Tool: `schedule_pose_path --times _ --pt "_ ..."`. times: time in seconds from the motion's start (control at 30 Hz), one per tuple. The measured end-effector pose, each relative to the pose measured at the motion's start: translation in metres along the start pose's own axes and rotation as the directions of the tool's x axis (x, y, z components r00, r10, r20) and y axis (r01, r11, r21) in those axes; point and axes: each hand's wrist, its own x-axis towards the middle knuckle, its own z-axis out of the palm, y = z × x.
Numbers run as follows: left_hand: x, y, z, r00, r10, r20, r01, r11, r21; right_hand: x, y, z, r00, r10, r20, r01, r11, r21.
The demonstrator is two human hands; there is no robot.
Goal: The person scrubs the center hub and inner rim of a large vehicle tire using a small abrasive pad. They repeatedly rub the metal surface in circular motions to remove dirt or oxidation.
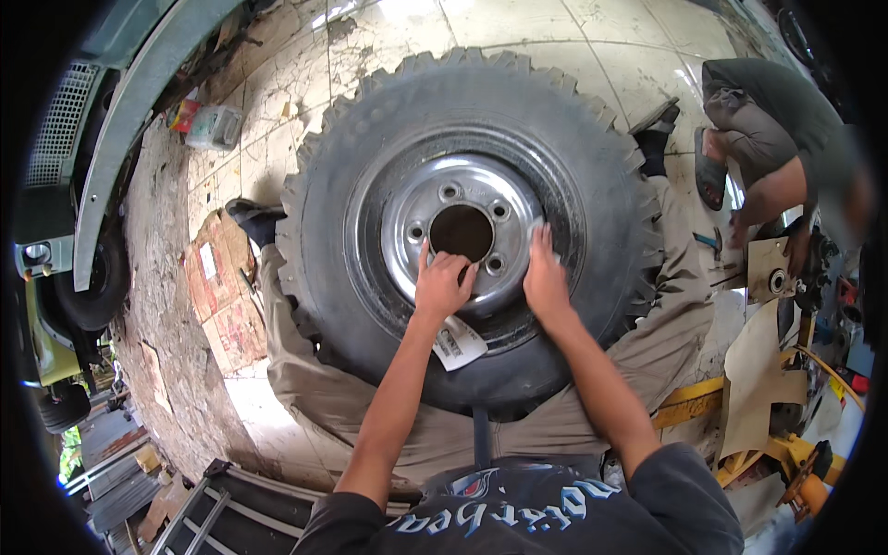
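Observation:
A large black knobby tire (pixel 324 213) on a silver steel wheel (pixel 400 203) lies flat between my legs. Several bolt holes ring the wheel's dark centre hole (pixel 461 231). My left hand (pixel 444 285) rests at the near-left edge of that hole, with the index finger stretched over the metal and the thumb apart. On the right side of the wheel, my right hand (pixel 546 277) lies with fingers extended and close together; a pale patch by its fingertips cannot be made out. A white printed paper (pixel 459 344) sits on the near rim and sidewall, below my left hand.
At right, another person (pixel 768 120) crouches with hands near a metal plate with a round bearing (pixel 775 277). Flattened cardboard (pixel 217 287) and a clear plastic container (pixel 215 128) lie left. A vehicle (pixel 69 185) stands far left; yellow metal parts (pixel 689 402) are at lower right.

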Motion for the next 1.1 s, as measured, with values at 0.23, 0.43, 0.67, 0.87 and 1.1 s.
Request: schedule_pose_path --times 0.23,0.43,0.67,0.87,1.1 --pt "0.009 -0.001 0.004 0.995 0.057 -0.079 -0.058 0.998 -0.013 0.043 0.01 -0.004 0.995 -0.004 -0.104 0.007 0.999 0.035" --pt "0.001 0.002 0.007 0.998 -0.002 -0.065 -0.002 0.998 -0.056 -0.017 -0.004 0.01 0.993 -0.046 -0.105 0.041 0.998 -0.046" --pt "0.0 0.001 0.005 0.998 -0.008 -0.061 0.005 0.999 -0.044 -0.016 -0.005 0.005 0.999 0.02 -0.04 -0.02 1.0 0.01" --pt "0.004 0.004 0.005 0.997 0.014 -0.072 -0.017 0.999 -0.043 0.018 -0.006 0.005 0.986 -0.018 -0.164 0.019 1.0 -0.001" --pt "0.004 0.002 0.008 0.995 0.026 -0.1 -0.03 0.999 -0.043 0.005 0.003 0.014 0.986 -0.087 -0.143 0.086 0.996 -0.015"
